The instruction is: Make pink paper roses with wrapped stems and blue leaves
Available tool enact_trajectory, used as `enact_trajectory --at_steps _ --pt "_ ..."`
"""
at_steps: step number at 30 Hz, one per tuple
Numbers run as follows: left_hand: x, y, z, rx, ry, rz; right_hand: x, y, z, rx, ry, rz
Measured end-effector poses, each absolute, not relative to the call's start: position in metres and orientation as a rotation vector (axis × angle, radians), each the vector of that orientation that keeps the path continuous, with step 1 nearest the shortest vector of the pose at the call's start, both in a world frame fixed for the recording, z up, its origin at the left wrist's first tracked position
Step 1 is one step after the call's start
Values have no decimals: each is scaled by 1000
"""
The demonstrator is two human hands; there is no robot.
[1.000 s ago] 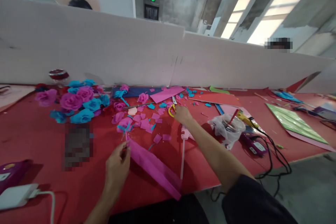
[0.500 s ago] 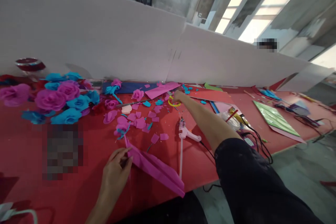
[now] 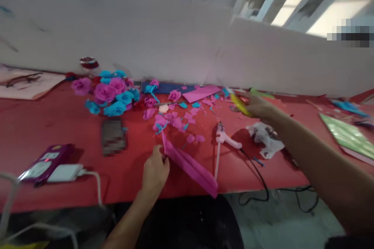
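Observation:
My left hand [image 3: 156,169] pinches one end of a folded strip of magenta crepe paper [image 3: 191,167], which slants down to the right over the table's front edge. Farther back on the right, my right hand [image 3: 253,105] is closed around yellow-handled scissors [image 3: 241,105], smeared by motion. Between the hands lies a white glue gun [image 3: 226,138] with a long glue stick in it. Loose magenta petals [image 3: 175,120] and small blue scraps are scattered beyond the left hand. A flat magenta paper piece [image 3: 201,93] lies behind them.
A bunch of pink and blue paper roses [image 3: 109,91] sits at the back left. Nearer are a blurred-out dark object [image 3: 113,136] and a purple power strip [image 3: 48,163] with a white plug. Crumpled clear plastic [image 3: 265,140] lies right. A white partition [image 3: 146,39] runs behind.
My right hand has lifted the yellow-handled scissors off the table and drawn them to the right. My left hand still holds the magenta strip. The view has turned left.

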State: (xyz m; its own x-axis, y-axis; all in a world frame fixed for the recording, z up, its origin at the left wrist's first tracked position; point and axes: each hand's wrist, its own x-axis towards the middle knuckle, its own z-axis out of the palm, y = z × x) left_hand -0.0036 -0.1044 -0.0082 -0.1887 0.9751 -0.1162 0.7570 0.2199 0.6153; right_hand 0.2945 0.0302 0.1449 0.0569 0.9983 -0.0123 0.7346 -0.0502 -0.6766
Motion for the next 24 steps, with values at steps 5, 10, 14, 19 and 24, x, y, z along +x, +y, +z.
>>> enact_trajectory --at_steps 5,10,14,19,24 --pt "-14 -102 -15 1464 1904 751 245 -101 114 -1258 -848 1848" --pt "-22 -107 -27 1368 1813 845 190 -188 64 -1153 -532 2249" --pt "-27 -108 -33 1320 1719 928 180 -200 49 -1218 -444 2289" --pt "-27 -109 -31 1189 1643 1023 191 -205 53 -1298 -419 2307" --pt "-21 -110 -31 1038 1549 1157 187 -209 49 -1331 -425 2390"
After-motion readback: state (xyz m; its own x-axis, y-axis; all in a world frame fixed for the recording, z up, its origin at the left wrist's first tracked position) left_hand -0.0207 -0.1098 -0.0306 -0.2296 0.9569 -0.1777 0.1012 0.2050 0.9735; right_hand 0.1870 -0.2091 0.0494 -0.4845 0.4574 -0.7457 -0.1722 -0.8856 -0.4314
